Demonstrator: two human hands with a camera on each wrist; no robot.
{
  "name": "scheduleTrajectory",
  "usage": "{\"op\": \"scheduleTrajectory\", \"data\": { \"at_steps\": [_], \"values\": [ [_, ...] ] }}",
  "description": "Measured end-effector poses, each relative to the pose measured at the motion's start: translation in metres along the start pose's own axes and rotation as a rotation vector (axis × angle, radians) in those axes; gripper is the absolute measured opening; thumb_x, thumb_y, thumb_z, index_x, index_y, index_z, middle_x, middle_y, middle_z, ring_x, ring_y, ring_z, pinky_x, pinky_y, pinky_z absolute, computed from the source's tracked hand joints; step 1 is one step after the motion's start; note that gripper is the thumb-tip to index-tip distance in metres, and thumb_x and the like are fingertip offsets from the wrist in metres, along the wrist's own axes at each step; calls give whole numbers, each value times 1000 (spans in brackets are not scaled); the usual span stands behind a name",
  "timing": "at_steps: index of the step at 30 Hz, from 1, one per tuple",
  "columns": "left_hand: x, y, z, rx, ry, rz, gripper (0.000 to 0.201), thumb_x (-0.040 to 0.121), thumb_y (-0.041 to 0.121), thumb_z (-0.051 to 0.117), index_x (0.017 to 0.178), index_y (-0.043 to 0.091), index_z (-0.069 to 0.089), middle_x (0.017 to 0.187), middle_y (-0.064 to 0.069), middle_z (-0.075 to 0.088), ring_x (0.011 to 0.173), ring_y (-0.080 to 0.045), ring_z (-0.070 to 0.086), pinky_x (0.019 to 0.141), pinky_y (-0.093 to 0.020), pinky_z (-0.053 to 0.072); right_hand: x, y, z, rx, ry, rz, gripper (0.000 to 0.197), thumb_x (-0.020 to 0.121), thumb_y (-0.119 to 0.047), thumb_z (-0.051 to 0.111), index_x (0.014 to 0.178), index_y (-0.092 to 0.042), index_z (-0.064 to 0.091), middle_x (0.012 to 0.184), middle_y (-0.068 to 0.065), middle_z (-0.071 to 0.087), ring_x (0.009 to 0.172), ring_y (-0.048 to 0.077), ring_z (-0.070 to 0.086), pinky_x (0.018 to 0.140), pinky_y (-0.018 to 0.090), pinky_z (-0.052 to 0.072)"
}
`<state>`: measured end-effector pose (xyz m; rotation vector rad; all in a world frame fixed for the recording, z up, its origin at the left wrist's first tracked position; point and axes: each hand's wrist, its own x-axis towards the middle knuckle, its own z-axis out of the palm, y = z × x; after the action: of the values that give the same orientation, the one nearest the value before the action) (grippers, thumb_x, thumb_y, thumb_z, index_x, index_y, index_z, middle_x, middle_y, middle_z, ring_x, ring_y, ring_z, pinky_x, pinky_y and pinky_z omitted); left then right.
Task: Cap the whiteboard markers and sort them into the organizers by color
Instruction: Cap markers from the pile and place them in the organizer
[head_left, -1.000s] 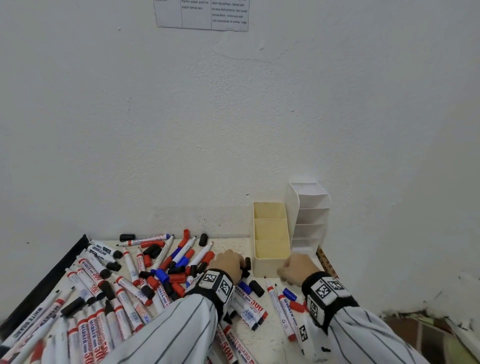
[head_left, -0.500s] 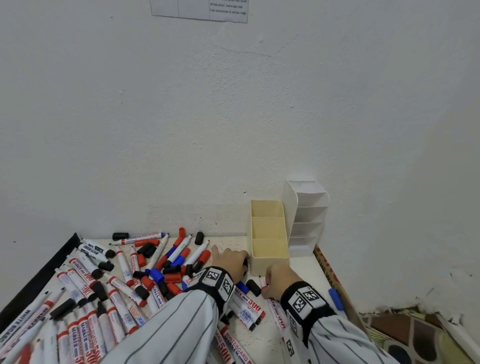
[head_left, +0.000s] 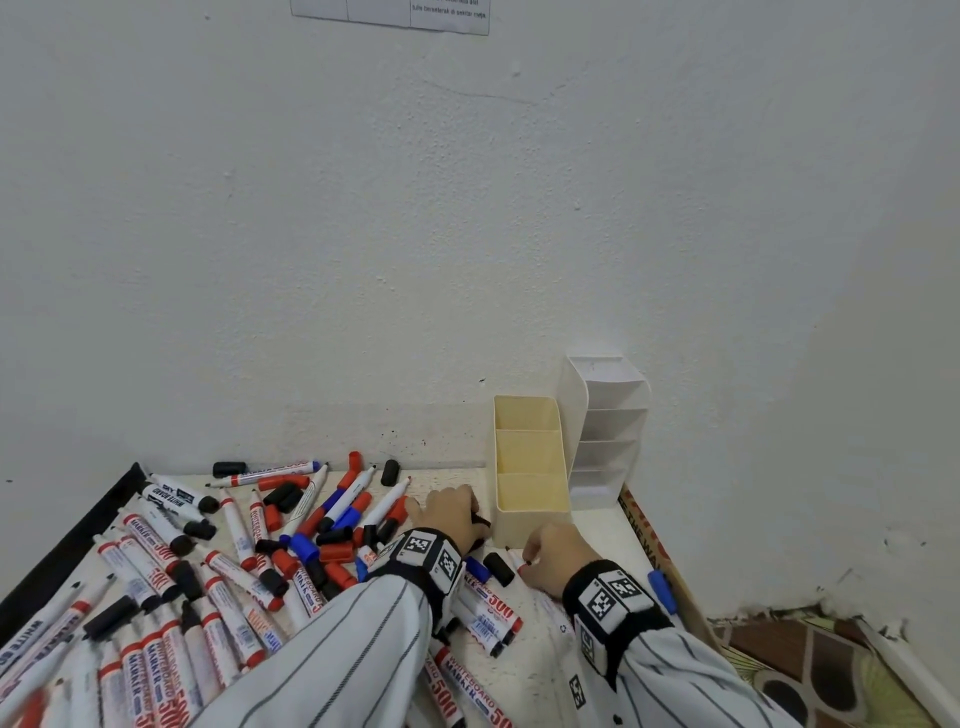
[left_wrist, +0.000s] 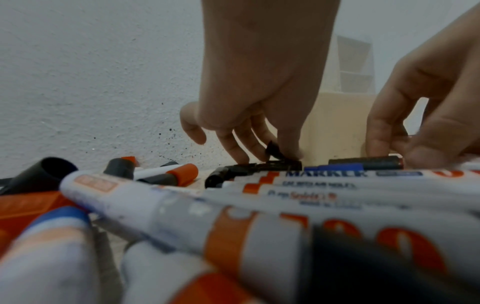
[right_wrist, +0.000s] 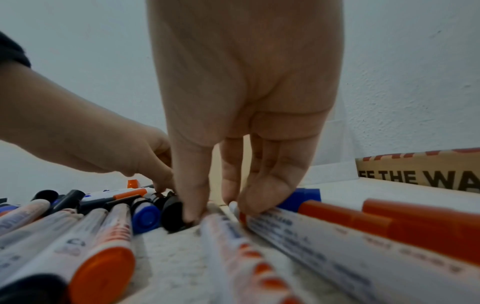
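Observation:
Many white whiteboard markers (head_left: 156, 566) and loose red, blue and black caps lie scattered over the table. My left hand (head_left: 467, 519) is down in front of the yellow organizer (head_left: 530, 467). In the left wrist view my left hand (left_wrist: 275, 152) pinches a small black cap (left_wrist: 272, 149) just above the table. My right hand (head_left: 524, 561) is beside it, fingers pointing down. In the right wrist view my right hand (right_wrist: 215, 207) has thumb and fingertips closed round the end of a white marker (right_wrist: 233, 251) lying on the table. A white tiered organizer (head_left: 608, 426) stands behind the yellow one.
The wall rises right behind the organizers. A cardboard strip with printed letters (head_left: 649, 540) runs along the table's right edge, a blue cap (head_left: 662, 590) beside it. A black border (head_left: 67, 540) marks the left edge. A loose black cap (head_left: 498, 569) lies between my hands.
My right hand has moved left, from beside the organizers down onto the markers in front of the yellow one. My left hand has stayed at the organizer's front corner.

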<state>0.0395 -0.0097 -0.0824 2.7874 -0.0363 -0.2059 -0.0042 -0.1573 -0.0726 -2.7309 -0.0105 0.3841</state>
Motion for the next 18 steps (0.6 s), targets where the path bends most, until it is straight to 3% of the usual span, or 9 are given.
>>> {"op": "scheduleTrajectory", "data": {
  "at_steps": [4,7,12,15,18],
  "values": [
    [-4,-2,-5,-108,123,-11,22,90,34,54,110,25,53,114,6,60,112,-16,53,105,-44,18,-5,0,-4,-52,-77,-4,50,73,-23,75,118,-13,56,118,3,55,105,18,56,88,25,48],
    [-10,-5,-10,-154,184,-36,23,95,39,43,111,30,57,114,8,62,109,-15,55,100,-42,21,-6,-1,-6,-53,-67,-6,42,77,-16,69,118,-12,57,119,5,56,104,19,57,89,25,48],
    [-20,-15,-18,-215,175,-98,25,98,37,38,111,24,55,107,5,65,104,-17,58,101,-39,27,-10,1,-10,86,-7,44,28,81,-15,65,108,-10,61,110,4,59,96,16,55,84,21,45],
    [-24,-23,-22,-410,169,-100,22,95,24,49,113,14,55,113,-5,63,101,-18,59,89,-28,46,-13,2,-10,192,-16,88,20,81,-16,65,101,-12,60,98,1,56,87,14,53,79,22,46],
    [-35,-31,-28,-504,168,-98,24,93,13,54,116,8,54,115,-8,61,98,-17,57,77,-18,41,-17,1,-9,239,-5,106,22,82,-17,64,103,-13,58,95,-1,55,88,14,51,71,20,41]
  ]
}}
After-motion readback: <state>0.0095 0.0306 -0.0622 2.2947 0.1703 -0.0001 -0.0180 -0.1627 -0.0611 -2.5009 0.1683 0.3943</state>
